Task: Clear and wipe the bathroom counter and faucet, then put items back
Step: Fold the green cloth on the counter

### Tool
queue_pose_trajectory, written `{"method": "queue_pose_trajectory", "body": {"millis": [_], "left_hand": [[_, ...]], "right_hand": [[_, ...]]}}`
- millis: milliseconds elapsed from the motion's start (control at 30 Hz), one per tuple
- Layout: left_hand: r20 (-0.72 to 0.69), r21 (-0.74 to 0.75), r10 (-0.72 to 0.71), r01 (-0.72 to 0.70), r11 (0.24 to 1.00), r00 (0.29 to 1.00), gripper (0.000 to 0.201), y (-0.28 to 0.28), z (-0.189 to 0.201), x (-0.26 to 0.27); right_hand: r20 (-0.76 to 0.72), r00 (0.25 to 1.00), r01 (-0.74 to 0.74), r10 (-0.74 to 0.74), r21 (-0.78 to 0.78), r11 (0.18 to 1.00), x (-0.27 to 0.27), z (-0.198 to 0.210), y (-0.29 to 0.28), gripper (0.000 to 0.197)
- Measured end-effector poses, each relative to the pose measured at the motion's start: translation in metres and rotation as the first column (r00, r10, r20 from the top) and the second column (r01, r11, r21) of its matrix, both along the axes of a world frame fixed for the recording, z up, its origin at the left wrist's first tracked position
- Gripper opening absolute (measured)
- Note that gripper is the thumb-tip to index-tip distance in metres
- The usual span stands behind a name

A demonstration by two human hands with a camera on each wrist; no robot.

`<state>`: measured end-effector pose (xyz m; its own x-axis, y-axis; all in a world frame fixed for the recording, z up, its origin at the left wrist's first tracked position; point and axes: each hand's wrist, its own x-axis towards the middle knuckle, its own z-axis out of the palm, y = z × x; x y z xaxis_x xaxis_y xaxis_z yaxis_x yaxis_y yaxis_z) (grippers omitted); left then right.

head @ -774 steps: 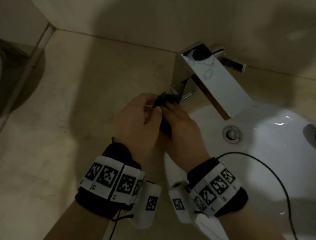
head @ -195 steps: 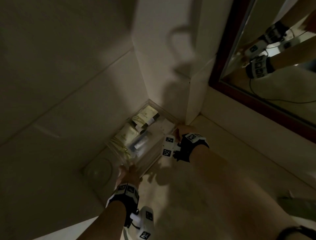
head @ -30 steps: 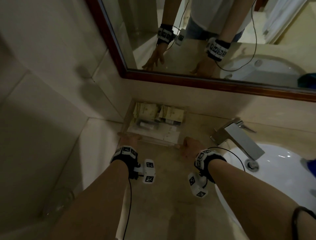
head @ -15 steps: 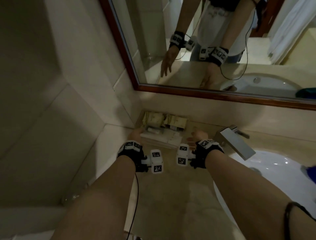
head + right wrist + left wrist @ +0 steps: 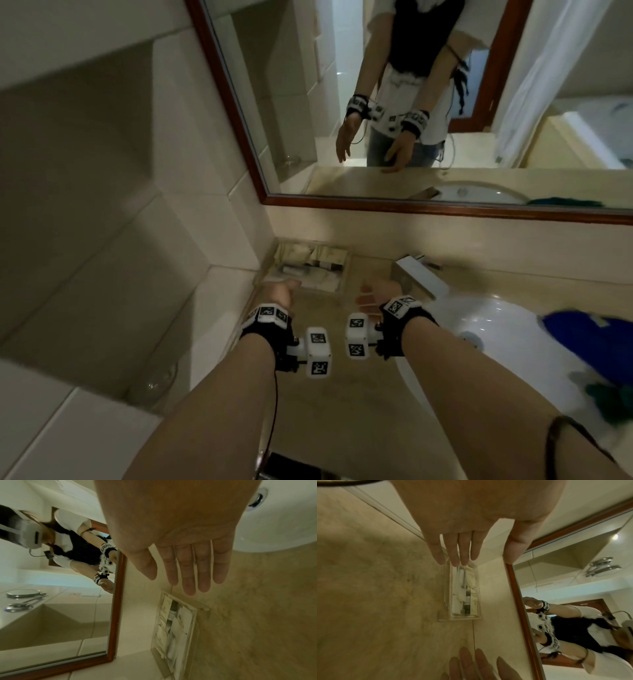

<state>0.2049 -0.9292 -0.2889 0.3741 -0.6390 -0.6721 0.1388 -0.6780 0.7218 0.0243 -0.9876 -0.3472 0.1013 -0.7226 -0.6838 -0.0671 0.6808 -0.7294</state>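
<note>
A clear acrylic tray (image 5: 310, 269) of toiletry sachets and small tubes sits in the back left corner of the beige counter (image 5: 329, 404), against the wall under the mirror. My left hand (image 5: 279, 293) hovers just in front of the tray's left front corner, fingers straight and holding nothing. My right hand (image 5: 375, 291) hovers off its right front corner, also open and empty. In the left wrist view the straight fingers (image 5: 460, 553) point at the tray (image 5: 462, 595). The right wrist view shows flat fingers (image 5: 188, 568) above the tray (image 5: 175, 635). The chrome faucet (image 5: 419, 275) stands right of my right hand.
The white sink basin (image 5: 496, 325) lies to the right, with a blue cloth (image 5: 589, 346) and a dark green cloth (image 5: 609, 397) at its right side. A clear glass (image 5: 154, 380) stands on the lower ledge to the left. A wood-framed mirror (image 5: 411, 205) runs along the back wall.
One second ago both hands were at the tray's front corners as it sat against the wall. They have since let go and drawn back a little, open. My view has tilted up toward the mirror.
</note>
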Motion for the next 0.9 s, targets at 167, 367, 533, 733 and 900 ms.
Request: {"method": "queue_pose_trajectory", "body": {"millis": [167, 367, 533, 733, 900], "left_hand": [[-0.014, -0.070, -0.057, 0.056, 0.996, 0.998, 0.029, 0.046, 0.010, -0.047], [-0.110, -0.123, -0.195, 0.181, 0.976, 0.975, 0.037, 0.133, -0.006, -0.099], [-0.094, -0.057, -0.301, 0.297, 0.953, 0.949, 0.019, 0.189, -0.021, -0.148], [-0.147, -0.096, -0.402, 0.392, 0.915, 0.904, 0.037, 0.214, -0.002, -0.230], [-0.119, -0.086, -0.467, 0.460, 0.884, 0.876, 0.033, 0.220, 0.001, -0.318]], "right_hand": [[-0.032, 0.991, 0.126, -0.126, -0.019, 0.992, -0.041, 0.027, 0.072, 0.025], [-0.167, 0.963, 0.209, -0.212, -0.036, 0.977, -0.101, 0.028, 0.187, 0.019], [-0.252, 0.933, 0.259, -0.256, -0.023, 0.966, -0.157, 0.029, 0.257, 0.024], [-0.238, 0.893, 0.375, -0.382, -0.075, 0.924, -0.231, 0.040, 0.294, 0.029], [-0.212, 0.857, 0.455, -0.471, -0.119, 0.882, -0.315, 0.036, 0.316, 0.021]]}}
